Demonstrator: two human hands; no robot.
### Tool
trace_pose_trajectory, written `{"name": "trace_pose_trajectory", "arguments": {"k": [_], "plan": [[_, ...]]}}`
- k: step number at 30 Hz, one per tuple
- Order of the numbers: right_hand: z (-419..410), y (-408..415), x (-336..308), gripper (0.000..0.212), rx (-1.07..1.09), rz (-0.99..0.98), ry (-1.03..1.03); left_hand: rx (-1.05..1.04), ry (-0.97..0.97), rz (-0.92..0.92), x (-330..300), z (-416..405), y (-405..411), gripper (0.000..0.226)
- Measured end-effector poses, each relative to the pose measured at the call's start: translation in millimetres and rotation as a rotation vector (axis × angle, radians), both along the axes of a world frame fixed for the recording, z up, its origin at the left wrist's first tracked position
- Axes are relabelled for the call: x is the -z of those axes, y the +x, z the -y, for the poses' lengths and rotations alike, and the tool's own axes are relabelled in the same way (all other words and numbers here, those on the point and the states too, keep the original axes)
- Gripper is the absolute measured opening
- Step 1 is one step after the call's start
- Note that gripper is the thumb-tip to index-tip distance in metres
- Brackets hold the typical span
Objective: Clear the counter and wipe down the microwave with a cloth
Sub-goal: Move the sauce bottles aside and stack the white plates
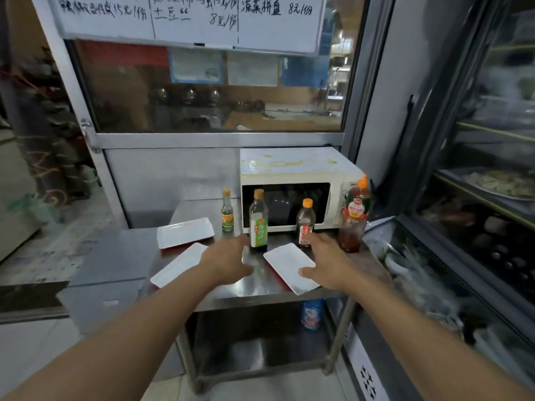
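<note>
A white microwave (292,169) with a stained top stands at the back right of a steel counter (260,287). In front of it stand a tall green-labelled bottle (258,224), a small dark bottle (305,219), a big red sauce bottle (354,215) and a small bottle (227,212) to the left. Three white rectangular plates lie on the counter: back left (185,232), front left (176,266), front right (285,263). My left hand (228,261) reaches, fingers extended, toward the tall bottle's base. My right hand (324,261) hovers over the right plate, fingertips by the small dark bottle. No cloth is in view.
A glass-door fridge (477,198) stands close on the right. A glass partition (208,91) and steel panel rise behind the counter. Under the counter is a lower shelf, with a blue bottle (312,314) hanging or standing below the top. Tiled floor opens to the left.
</note>
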State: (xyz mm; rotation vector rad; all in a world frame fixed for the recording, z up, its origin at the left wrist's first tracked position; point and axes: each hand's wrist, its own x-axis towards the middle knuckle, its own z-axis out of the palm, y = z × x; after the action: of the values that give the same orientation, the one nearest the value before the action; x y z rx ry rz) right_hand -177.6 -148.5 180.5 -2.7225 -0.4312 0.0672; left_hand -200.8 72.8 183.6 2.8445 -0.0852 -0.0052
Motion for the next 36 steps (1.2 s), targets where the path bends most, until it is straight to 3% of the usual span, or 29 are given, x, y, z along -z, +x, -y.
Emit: {"name": "trace_pose_trajectory", "arguments": {"k": [17,23,29,36], "plan": [[95,153,27,0.090,0.258,0.069,0.129,0.149,0.010,-0.048,32,80,190,0.062],[135,229,45,0.081,0.428,0.145,0.228,0.110,-0.045,-0.034,44,109,247,0.063],[157,285,72,0.103,0.550,0.172,0.283,0.029,-0.062,-0.058,63,121,279,0.066],[163,322,103,0.121,0.645,0.122,0.541,-0.027,-0.046,-0.067,85,120,298,0.071]]}}
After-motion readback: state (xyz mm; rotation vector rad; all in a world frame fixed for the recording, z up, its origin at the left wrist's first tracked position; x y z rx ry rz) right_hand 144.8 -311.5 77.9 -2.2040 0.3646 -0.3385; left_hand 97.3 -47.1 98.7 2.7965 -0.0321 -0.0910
